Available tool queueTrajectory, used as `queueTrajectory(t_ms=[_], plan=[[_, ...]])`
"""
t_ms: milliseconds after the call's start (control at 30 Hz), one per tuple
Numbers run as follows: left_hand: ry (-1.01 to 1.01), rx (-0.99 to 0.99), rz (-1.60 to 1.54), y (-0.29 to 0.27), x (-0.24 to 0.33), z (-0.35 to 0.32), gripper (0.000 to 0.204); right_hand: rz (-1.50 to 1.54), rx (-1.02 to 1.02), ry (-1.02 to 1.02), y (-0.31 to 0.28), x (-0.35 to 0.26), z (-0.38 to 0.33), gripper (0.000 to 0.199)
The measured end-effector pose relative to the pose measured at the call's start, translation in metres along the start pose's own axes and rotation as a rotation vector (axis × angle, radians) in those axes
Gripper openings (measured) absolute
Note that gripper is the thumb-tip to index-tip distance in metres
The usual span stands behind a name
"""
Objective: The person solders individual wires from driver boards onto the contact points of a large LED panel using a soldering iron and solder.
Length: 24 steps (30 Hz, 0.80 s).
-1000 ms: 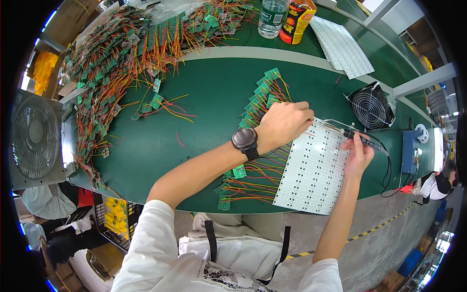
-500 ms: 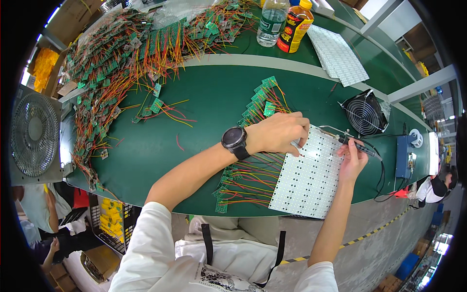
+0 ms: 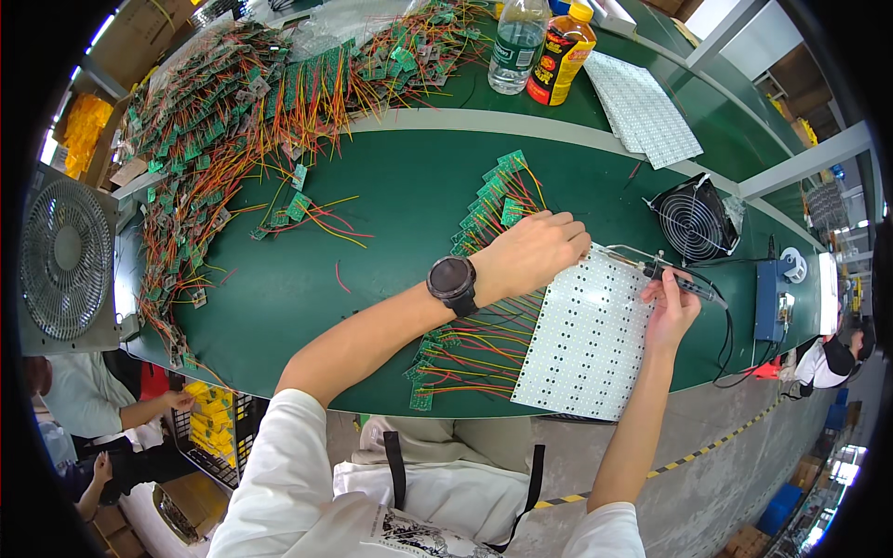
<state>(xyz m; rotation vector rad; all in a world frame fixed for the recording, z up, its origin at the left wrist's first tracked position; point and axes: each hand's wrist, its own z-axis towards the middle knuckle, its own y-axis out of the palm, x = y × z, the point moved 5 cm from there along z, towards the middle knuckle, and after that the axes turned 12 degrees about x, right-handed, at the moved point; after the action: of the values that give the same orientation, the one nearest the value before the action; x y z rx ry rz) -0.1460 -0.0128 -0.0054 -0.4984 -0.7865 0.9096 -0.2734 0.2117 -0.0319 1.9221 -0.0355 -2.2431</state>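
My left hand (image 3: 538, 251), with a black watch at the wrist, is closed at the top left corner of a white panel (image 3: 586, 344) dotted with small dark spots. What its fingertips pinch, if anything, is hidden. A pen-shaped soldering iron (image 3: 686, 285) with a thin metal feed tube rests in my right hand (image 3: 670, 316), its tip pointing left over the panel's upper edge. Along the panel's left side runs a fan of small green circuit boards (image 3: 488, 200). Their red and yellow wires (image 3: 474, 358) reach to the panel, partly under my left hand.
A large heap of wired green boards (image 3: 214, 102) covers the table's far left. Two bottles (image 3: 561, 51) and a stack of white panels (image 3: 642, 107) stand behind. A black fan (image 3: 695, 219) and a blue box (image 3: 770, 298) sit right; a cable trails from the iron.
My left hand has shifted slightly up toward the panel's top edge, its fingers more curled. The right hand holds nearly still. At lower left, another person's arm has extended over yellow items.
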Motion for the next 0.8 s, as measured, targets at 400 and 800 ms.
queueTrajectory(t_ms=[400, 800], plan=[[-0.014, 0.094, 0.038, -0.0001, -0.0027, 0.0007, 0.007, -0.053, -0.041, -0.005, 0.0028, -0.0018, -0.0014, 0.018], [0.027, 0.076, 0.067, 0.0008, -0.0017, -0.0006, 0.009, -0.058, -0.069, 0.007, 0.004, -0.0007, -0.0021, 0.019]])
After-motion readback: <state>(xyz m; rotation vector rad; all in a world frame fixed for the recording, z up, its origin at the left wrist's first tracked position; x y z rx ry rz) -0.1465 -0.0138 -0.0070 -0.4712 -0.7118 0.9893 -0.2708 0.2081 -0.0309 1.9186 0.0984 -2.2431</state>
